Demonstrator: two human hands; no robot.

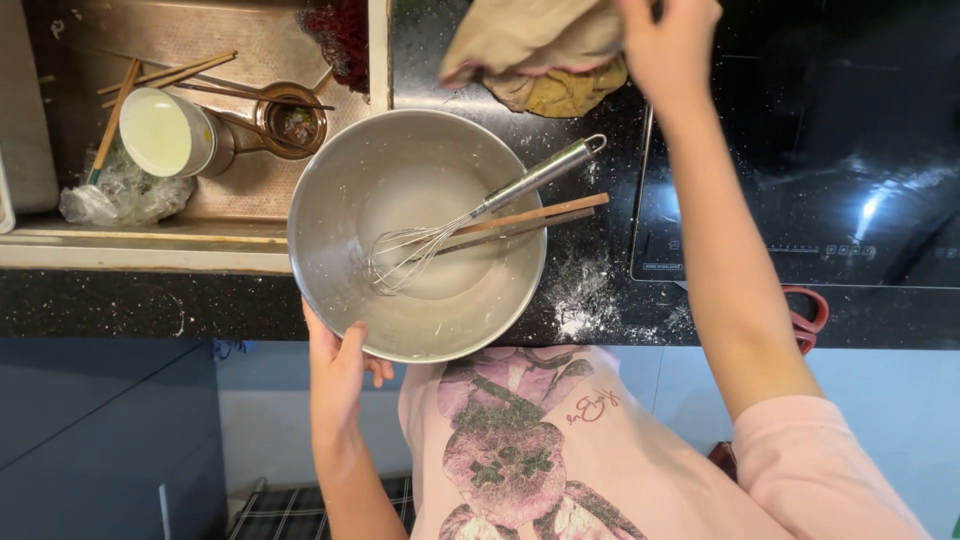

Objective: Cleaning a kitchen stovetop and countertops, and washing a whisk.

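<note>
Black speckled tabletop dusted with white flour, sink on the left, dark cooktop on the right. Left hand cups the near rim of a steel mixing bowl, fingers curled under the edge. Bowl sits on the tabletop just beside the sink, holding thin white batter, a wire whisk and wooden chopsticks leaning on its right rim. Farther back, right hand grips a bunched beige cloth, fingers closed on it. Sink holds a white cup and more chopsticks.
</note>
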